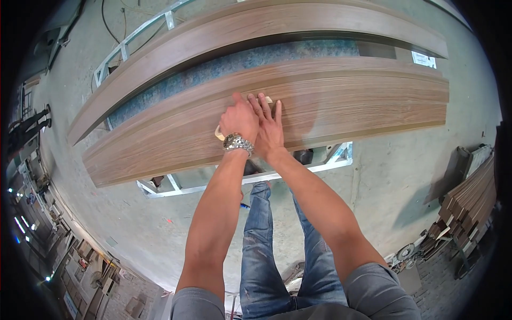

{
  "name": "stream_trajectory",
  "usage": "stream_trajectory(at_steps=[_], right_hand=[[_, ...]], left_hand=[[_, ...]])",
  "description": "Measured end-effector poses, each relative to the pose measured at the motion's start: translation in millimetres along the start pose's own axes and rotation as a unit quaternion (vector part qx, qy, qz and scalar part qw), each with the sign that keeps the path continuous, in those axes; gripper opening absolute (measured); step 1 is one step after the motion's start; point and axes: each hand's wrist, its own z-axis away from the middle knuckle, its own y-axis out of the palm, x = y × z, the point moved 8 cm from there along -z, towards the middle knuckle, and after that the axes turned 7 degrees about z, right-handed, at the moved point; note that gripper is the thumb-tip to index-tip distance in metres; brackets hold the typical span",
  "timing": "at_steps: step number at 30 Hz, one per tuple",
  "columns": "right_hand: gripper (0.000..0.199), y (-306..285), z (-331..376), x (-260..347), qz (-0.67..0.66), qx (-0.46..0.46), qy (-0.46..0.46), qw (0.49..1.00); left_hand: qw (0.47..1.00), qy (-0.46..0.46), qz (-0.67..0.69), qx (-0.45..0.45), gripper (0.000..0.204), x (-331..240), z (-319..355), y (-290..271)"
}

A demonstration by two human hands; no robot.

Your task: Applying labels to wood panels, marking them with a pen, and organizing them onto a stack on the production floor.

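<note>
Brown wood-grain panel (362,101) across silver metal frame (186,189): likely stiff, smooth; best held by long edges. Touching with right hand (269,130), fingers extended; cannot tell grip of left hand (239,118) beside pale curved strip (218,133).

smooth wood-grain board (330,101), shiny metal watch (238,143)

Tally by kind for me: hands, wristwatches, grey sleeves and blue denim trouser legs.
Bare hands, left hand and right hand, over the long brown wood-grain board: 2
Silver metal wristwatch: 1
Short grey fabric sleeves: 2
Blue denim trouser legs: 2
Total: 7
</note>
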Motion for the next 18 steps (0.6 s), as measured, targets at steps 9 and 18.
stream_trajectory(at_steps=[9,18], right_hand=[[0.064,4.3,9.5,-35.6,0.045,0.022,-0.046,0.998],[0.057,-20.8,13.3,-53.3,0.08,-0.01,-0.036,0.996]], left_hand=[[0.989,0.009,0.037,-0.142,0.025,45.8,65.8,-37.8],[0.949,0.064,0.037,-0.305,0.024,185.8,31.5,-102.0]])
